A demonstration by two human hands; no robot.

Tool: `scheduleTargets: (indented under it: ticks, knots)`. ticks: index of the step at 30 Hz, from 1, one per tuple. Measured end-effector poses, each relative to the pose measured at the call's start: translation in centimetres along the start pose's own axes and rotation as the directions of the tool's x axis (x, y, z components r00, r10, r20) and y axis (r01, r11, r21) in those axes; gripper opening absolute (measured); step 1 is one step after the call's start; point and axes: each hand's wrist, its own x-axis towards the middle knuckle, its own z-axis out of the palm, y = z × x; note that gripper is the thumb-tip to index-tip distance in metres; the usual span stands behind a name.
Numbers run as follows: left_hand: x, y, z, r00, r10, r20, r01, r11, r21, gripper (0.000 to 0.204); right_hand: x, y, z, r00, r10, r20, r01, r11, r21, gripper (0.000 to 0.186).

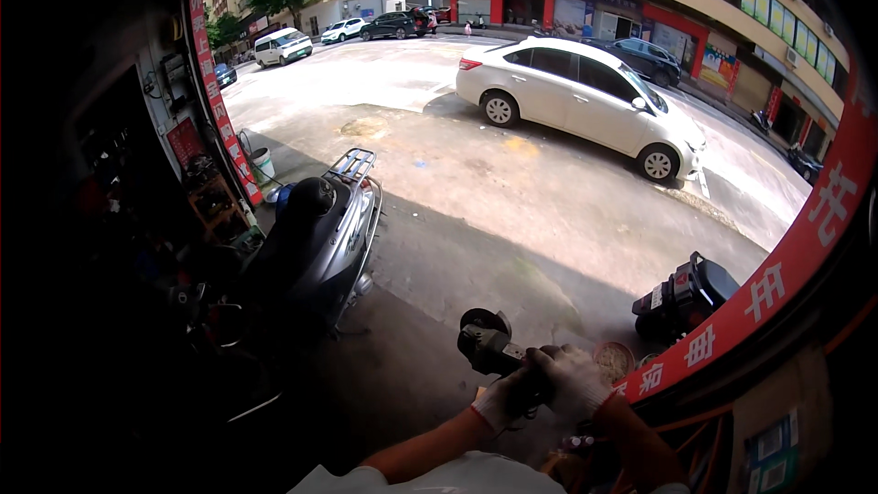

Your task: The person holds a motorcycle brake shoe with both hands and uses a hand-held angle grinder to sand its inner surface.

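Both of my hands wear white work gloves and grip a black angle grinder [487, 340] low in the middle of the head view. My left hand [501, 401] holds the rear of the tool's body. My right hand [572, 381] wraps over the body from the right. The grinder's round disc guard points left and away from me, above the shaded concrete floor [439, 265].
A grey scooter [315, 238] is parked to the left beside dark shop shelves [215, 206]. The rear of a black scooter [681, 297] stands at the right near a red banner [777, 284]. A white car [581, 96] sits on the sunny street beyond. A small round bowl [615, 359] lies near my right hand.
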Motion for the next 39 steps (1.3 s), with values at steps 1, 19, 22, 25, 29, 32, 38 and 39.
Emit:
scheduleTargets:
  ticks: [1, 19, 22, 25, 29, 32, 38, 39]
  knots:
    - [0.6, -0.2, -1.2, 0.999, 0.018, 0.034, -0.017, 0.999, -0.029, 0.047, 0.1, 0.0, 0.3, 1.0, -0.004, -0.001, 0.004, 1.0, -0.003, 0.073]
    - [-3.6, 1.1, 0.5, 0.972, 0.233, -0.041, -0.219, 0.95, 0.223, 0.031, -3.2, -1.0, 1.3, 0.894, 0.447, -0.005, -0.416, 0.835, 0.36, 0.059]
    - [-4.3, 1.2, 0.5, 0.972, 0.221, -0.078, -0.195, 0.946, 0.257, 0.031, -4.5, 4.0, 6.3, 0.952, 0.304, 0.038, -0.224, 0.607, 0.763, 0.051]
    - [-4.8, 0.6, -0.5, 0.976, 0.188, -0.112, -0.161, 0.964, 0.213, 0.032, -5.0, 3.7, 6.8, 0.936, 0.351, 0.008, -0.25, 0.651, 0.717, 0.046]
    - [-6.4, 1.1, 0.5, 0.968, 0.245, -0.05, -0.232, 0.954, 0.187, 0.035, -6.8, 4.7, 8.9, 0.859, 0.498, -0.12, -0.104, 0.398, 0.911, 0.035]
    - [-5.3, 0.8, -2.1, 0.965, 0.255, -0.055, -0.246, 0.96, 0.131, 0.036, -7.7, 4.6, 8.6, 0.736, 0.663, -0.14, 0.023, 0.183, 0.983, 0.032]
    - [-7.3, 4.3, -1.4, 0.948, 0.317, 0.023, -0.317, 0.948, -0.014, 0.035, -8.4, 2.3, 9.8, 0.755, 0.648, 0.104, -0.056, -0.094, 0.994, 0.039]
    - [-7.5, 4.6, -1.6, 0.948, 0.318, 0.016, -0.317, 0.948, -0.039, 0.036, -8.4, 1.5, 9.2, 0.745, 0.648, 0.158, -0.115, -0.108, 0.987, 0.037]
